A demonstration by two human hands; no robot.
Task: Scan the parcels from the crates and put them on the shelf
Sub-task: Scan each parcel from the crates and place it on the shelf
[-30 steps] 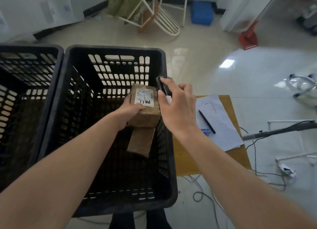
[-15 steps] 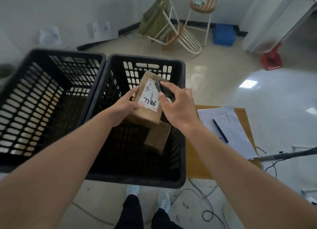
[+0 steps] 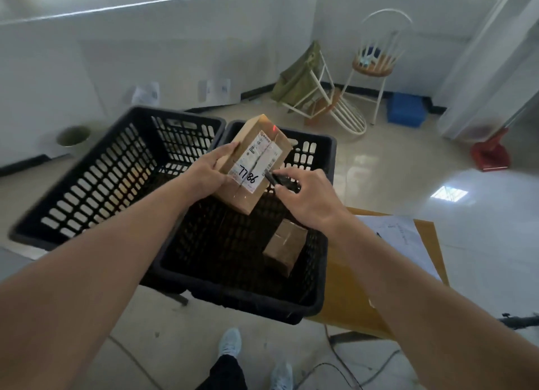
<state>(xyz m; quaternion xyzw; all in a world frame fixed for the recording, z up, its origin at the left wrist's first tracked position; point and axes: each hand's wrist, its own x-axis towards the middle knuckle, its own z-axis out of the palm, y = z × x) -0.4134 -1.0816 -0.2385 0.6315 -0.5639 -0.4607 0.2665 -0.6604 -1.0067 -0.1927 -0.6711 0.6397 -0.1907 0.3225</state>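
We see a daylit room, bright at the far white walls, which wash out to near white. A hard patch of window light (image 3: 448, 193) glares on the glossy pale tiled floor (image 3: 408, 167) at the right. The inside of the black slatted plastic crate (image 3: 318, 273) stays dim and murky. A small red light spot (image 3: 273, 127) glows on the brown cardboard parcel (image 3: 253, 167). Straight lines bow towards the edges, the near forearms swell large, and the whole view is slightly soft.

Matt brown cardboard parcel (image 3: 251, 167) with a white paper label (image 3: 256, 163), gripped in the left hand (image 3: 208, 175). Beneath both hands, a matt black plastic crate (image 3: 316, 290). Beyond them, a glossy tiled floor (image 3: 408, 167); right of the right hand (image 3: 306, 202), a smooth wooden table (image 3: 347, 302).
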